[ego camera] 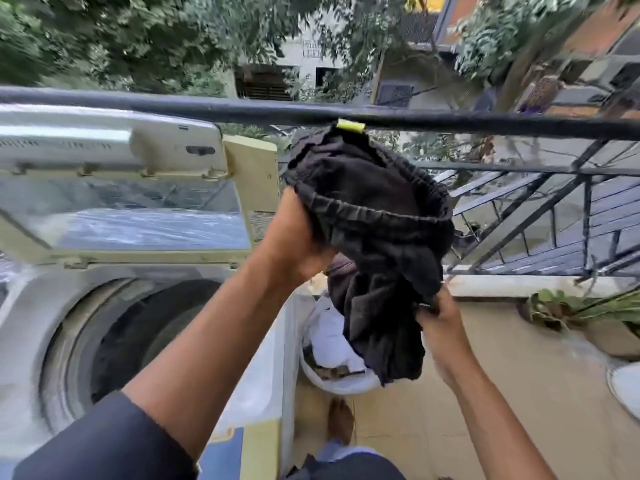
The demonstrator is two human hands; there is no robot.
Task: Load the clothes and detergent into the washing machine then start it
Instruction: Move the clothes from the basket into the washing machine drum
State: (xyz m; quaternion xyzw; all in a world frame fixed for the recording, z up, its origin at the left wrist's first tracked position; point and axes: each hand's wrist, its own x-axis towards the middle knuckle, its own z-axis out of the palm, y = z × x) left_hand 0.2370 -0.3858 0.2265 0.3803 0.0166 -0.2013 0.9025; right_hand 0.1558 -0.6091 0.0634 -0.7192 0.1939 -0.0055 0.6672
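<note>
Both hands' fingers grasp the black garment (374,230) — left hand (298,237) high, right hand (438,320) low.

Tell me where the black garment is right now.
In the head view the black garment hangs centre-right, held by the left hand and right hand, above the white laundry basket, right of the washing machine.

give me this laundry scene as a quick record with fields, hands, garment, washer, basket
left hand: left hand grips the waistband of the black garment
right hand: right hand pinches the garment's lower edge
garment: held up in the air, to the right of the washer, above the basket
washer: washing machine with lid raised, drum open
basket: white laundry basket on the floor with white clothes inside
</note>
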